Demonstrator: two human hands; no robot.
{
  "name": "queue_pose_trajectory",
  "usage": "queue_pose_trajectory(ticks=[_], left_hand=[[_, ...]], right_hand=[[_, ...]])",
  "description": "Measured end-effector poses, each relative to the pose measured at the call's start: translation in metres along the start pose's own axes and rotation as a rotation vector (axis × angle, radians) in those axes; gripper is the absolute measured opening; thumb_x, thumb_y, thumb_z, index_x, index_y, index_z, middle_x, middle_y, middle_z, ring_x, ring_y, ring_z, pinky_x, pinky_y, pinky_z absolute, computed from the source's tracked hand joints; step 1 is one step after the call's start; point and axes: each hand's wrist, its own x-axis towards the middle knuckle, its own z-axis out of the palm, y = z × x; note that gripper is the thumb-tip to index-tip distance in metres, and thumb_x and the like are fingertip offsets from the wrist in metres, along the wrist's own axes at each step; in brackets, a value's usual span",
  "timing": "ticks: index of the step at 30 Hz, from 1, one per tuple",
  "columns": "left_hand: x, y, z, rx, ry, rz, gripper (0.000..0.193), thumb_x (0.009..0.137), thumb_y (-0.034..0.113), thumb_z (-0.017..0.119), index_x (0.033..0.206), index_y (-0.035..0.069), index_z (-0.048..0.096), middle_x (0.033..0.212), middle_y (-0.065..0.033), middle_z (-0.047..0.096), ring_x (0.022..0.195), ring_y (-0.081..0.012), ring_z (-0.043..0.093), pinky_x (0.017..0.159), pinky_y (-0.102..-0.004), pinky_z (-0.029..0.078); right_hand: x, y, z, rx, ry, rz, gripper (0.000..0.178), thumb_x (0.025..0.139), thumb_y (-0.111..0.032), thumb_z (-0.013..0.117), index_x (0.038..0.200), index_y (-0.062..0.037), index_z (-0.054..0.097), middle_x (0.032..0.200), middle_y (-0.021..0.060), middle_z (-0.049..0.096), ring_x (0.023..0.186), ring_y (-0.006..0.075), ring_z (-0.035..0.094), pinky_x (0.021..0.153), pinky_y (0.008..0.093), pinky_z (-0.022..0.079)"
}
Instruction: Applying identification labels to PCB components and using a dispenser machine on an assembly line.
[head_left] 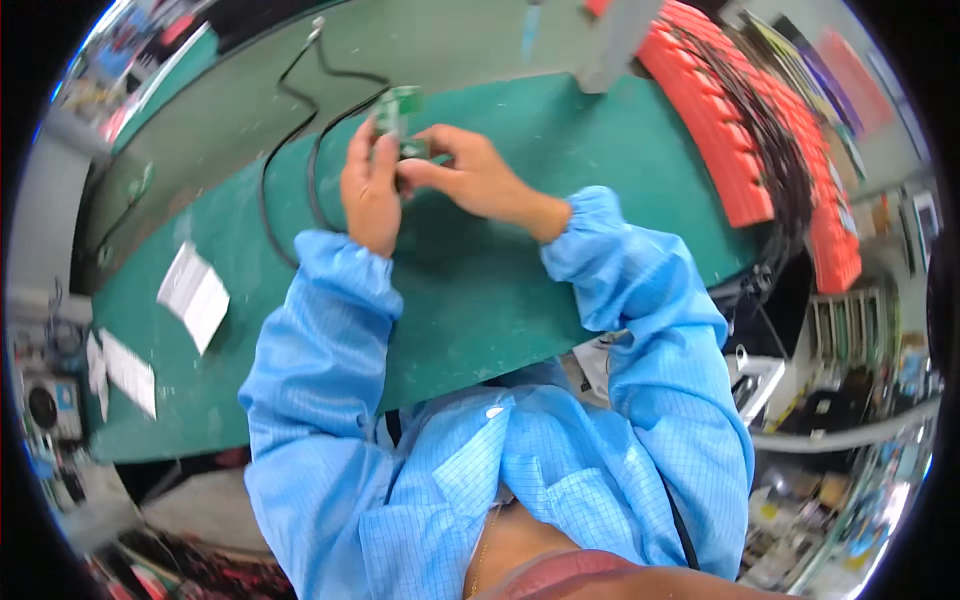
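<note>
Over the far middle of the green work mat (470, 320), both my hands are raised around a small green circuit board (403, 102). My left hand (372, 195) grips the board from its left, thumb and fingers closed on it. From the other side, the thumb and fingers of my right hand (470, 175) pinch its lower right part, where a pale component seems to sit. Motion blurs the board, so its small parts do not show clearly. A black cable (312, 165) loops over the mat behind and left of my left hand.
Red-orange racks (705, 130) with a bundle of dark cables (775, 130) line the right side. A pale post (610, 50) stands at the far edge. To the left lie a folded white paper (197, 297) and a paper strip (130, 373).
</note>
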Motion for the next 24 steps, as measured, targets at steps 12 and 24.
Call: queue_pose_trajectory(ticks=[12,24], left_hand=[[-0.015,0.0,0.007,1.089,-0.499,0.718,0.038,0.083,0.011,0.063,0.12,0.011,0.057,0.086,-0.0115,0.062,0.077,-0.0296,0.058,0.074,-0.0383,0.046],[-0.042,0.012,0.15,0.764,-0.896,0.207,0.042,0.08,0.04,0.067,0.108,0.009,0.062,0.092,-0.0171,0.066,0.079,-0.0338,0.065,0.07,-0.0432,0.053]], right_hand=[[-0.035,-0.116,-0.124,0.621,0.551,-0.66,0.019,0.094,-0.025,0.057,0.086,-0.0091,0.05,0.086,0.005,0.058,0.06,0.0108,0.051,0.057,0.0248,0.043],[-0.222,-0.256,-0.391,-2.513,1.026,-0.271,0.072,0.075,0.002,0.055,0.139,-0.0278,0.04,0.107,0.0057,0.062,0.07,0.0219,0.06,0.063,0.0353,0.048]])
